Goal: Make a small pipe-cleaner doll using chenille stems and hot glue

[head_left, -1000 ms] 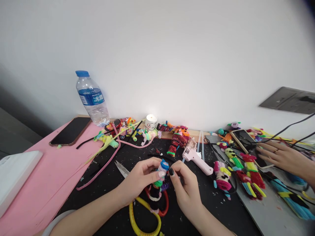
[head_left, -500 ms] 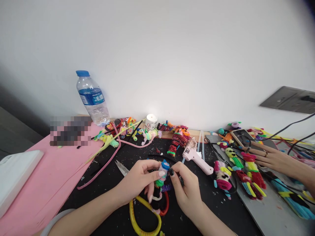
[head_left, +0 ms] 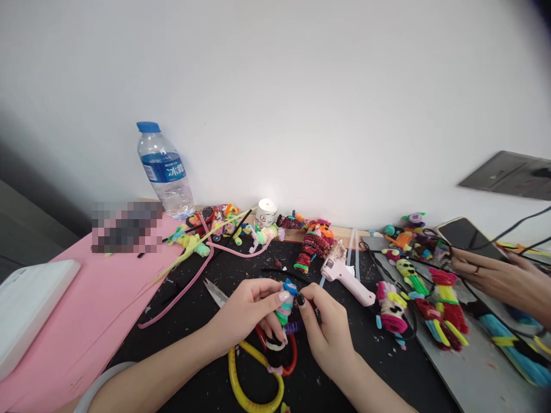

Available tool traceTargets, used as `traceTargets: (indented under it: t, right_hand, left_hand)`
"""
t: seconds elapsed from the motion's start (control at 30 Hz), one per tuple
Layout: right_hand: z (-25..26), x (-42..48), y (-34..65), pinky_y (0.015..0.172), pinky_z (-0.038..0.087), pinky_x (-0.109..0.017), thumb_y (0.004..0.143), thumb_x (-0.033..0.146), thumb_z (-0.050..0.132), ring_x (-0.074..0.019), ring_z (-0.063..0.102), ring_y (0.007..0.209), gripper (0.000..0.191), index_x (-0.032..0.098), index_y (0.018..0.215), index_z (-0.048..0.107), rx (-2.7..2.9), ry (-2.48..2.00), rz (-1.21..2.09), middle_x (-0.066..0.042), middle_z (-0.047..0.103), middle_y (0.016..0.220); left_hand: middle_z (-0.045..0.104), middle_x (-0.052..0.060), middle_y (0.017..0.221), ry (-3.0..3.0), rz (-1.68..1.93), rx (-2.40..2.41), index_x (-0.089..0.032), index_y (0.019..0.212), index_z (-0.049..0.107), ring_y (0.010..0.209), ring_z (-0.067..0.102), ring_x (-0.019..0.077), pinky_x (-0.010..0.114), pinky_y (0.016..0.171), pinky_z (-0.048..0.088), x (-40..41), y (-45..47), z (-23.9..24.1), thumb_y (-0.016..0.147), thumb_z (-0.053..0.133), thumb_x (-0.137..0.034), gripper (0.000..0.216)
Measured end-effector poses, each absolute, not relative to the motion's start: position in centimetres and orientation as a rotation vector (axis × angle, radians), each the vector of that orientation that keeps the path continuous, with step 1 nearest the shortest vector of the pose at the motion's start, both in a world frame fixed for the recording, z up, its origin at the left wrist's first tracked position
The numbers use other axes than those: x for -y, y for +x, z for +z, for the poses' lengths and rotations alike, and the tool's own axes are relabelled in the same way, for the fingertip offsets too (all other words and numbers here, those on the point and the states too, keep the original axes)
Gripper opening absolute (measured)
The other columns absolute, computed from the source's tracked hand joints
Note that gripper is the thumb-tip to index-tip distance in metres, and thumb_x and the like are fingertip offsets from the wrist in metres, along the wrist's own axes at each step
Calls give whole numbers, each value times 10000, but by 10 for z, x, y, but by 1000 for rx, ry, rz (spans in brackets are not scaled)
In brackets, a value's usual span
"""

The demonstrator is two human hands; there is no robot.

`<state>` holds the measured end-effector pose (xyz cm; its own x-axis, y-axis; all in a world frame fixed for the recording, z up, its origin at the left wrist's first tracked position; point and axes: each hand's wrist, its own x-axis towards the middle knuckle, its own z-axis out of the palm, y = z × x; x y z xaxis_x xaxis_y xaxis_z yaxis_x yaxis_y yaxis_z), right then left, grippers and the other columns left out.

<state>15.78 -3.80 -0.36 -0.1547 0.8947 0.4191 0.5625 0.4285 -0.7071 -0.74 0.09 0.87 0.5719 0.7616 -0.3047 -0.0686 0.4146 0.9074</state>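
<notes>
Small figure [head_left: 285, 311]: fuzzy, blue on top with pale and green bands lower down, raised over the dark table [head_left: 365, 370] between the two hands.
Long axis: near upright, the blue end uppermost and tipped slightly rightward.
Left hand [head_left: 252, 310]: the nearer one, since it has hold; thumb and fingers pinch the figure from its left, the pale-nailed thumb lying across its upper body.
Right hand [head_left: 329, 330]: thumb and forefinger brought close at the tips; I cannot tell whether they meet or pinch anything.
Key relation: the figure's upper right side faces the right fingertips and lies just left of them (touching or barely apart, too small to tell).
Below the figure: a purple coil [head_left: 293, 327], perhaps attached, and the scissors [head_left: 233, 374] with yellow and red handles.
Beyond the right hand: a pale glue gun [head_left: 349, 281], near but clear of the knuckles.
Far right: another person's hand [head_left: 495, 278], well apart.
</notes>
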Motion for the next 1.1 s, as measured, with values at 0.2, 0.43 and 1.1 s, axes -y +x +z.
traceTargets:
  t: [0.2, 0.43, 1.1]
  right_hand:
    - [-3, 39, 157, 531, 357, -248, 902, 137, 411, -127, 452, 579, 145, 207, 799, 486, 1841, -1222, 496, 11, 481, 672]
    - [-2, 41, 157, 533, 350, -243, 898, 122, 413, -122, 445, 581, 144, 204, 796, 472, 1846, -1192, 493, 13, 474, 675]
    - [8, 29, 181, 608, 430, -283, 830, 121, 431, -168, 532, 668, 148, 183, 940, 508, 1869, -1358, 75, -36, 564, 767]
  left_hand:
    - [641, 17, 572, 1046, 614, -815, -119, 1001, 627, 447, 634, 136, 167, 402, 433, 0, -7, 8, 778, 606, -429, 383]
    - [617, 1, 534, 1061, 623, -848, -106, 973, 620, 422, 619, 125, 158, 390, 425, 2, -6, 10, 777, 612, -406, 358]
    - [556, -37, 526, 932, 692, -741, -139, 815, 585, 356, 492, 55, 164, 403, 415, -4, -9, -1, 802, 594, -410, 271]
